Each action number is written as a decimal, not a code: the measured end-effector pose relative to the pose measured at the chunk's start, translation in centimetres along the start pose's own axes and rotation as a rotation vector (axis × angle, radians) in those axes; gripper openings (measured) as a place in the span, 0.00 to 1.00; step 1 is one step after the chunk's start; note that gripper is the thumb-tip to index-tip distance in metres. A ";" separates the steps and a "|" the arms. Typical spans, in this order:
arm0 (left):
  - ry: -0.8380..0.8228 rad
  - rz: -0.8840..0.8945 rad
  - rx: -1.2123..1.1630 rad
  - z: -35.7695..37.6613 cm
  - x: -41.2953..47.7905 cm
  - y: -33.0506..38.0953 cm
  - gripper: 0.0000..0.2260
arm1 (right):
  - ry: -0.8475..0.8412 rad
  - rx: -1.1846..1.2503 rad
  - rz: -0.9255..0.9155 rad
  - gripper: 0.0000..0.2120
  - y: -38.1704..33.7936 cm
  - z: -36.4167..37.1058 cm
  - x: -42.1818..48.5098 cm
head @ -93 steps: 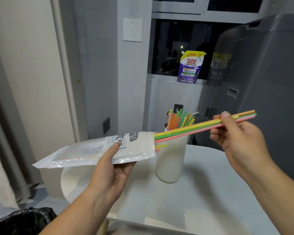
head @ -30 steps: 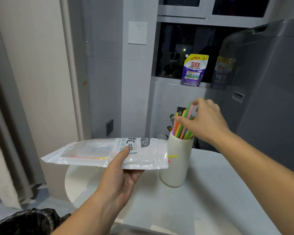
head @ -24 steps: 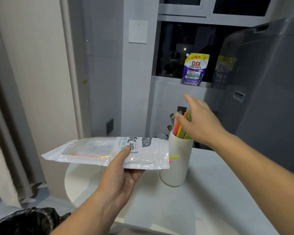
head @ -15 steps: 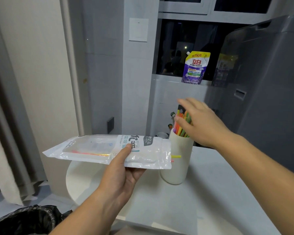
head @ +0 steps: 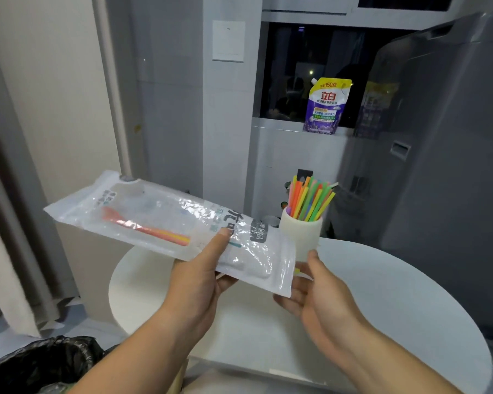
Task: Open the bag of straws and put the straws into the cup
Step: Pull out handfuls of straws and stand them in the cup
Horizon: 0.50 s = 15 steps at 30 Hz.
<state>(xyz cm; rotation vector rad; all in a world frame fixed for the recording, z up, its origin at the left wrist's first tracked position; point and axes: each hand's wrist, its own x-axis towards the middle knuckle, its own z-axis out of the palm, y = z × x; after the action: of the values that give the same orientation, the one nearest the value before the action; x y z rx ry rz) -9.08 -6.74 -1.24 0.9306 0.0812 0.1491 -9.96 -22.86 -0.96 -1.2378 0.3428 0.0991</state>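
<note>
Half a second ago the bag (head: 165, 217) lay level; now it is tilted, its sealed end raised to the upper left and its open mouth dropped to the lower right. The left hand (head: 199, 282) grips it as before, thumb pressed on the printed face and fingers curled beneath. The right hand (head: 316, 294), which was then over the tops of the straws in the cup, has come down and back; it lies palm up just under the bag's mouth, fingers loosely spread and relaxed, gripping nothing that shows.

At lower left a black bin liner (head: 40, 365) gapes; its contents cannot be made out. The bag is nearly emptied; a few leftover straws (head: 154, 231), orange-red and yellow, lie together in its raised half, seen through the clear film. A small yellow-green tip (head: 297, 271) seems to poke out at the mouth beside the right thumb; whether the hand touches it is unclear. Behind the mouth the white cup (head: 302, 237) stands upright on the round white table (head: 382, 294); it holds a fanned bundle of coloured straws (head: 310, 200), orange, green, yellow and pink, leaning rightward. A purple refill pouch (head: 325, 106) stands on the sill beyond.
</note>
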 end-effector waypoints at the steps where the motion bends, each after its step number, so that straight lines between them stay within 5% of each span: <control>1: -0.018 0.021 0.052 0.1 -0.2 -0.1 0.14 | -0.023 0.077 0.022 0.22 0.2 0.2 0.1; 6: -0.126 0.159 0.298 0.5 -1.0 -0.1 0.09 | -0.074 0.349 0.105 0.21 1.2 0.4 1.0; 15: -0.205 0.303 0.410 0.9 -1.1 0.0 0.09 | -0.062 0.248 0.254 0.28 2.8 -0.2 1.6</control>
<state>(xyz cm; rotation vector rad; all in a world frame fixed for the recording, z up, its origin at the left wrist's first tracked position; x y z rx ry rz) -10.08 -7.65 -0.68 1.3601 -0.2290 0.3246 -9.26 -22.30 -4.06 -0.9399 0.4431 0.3036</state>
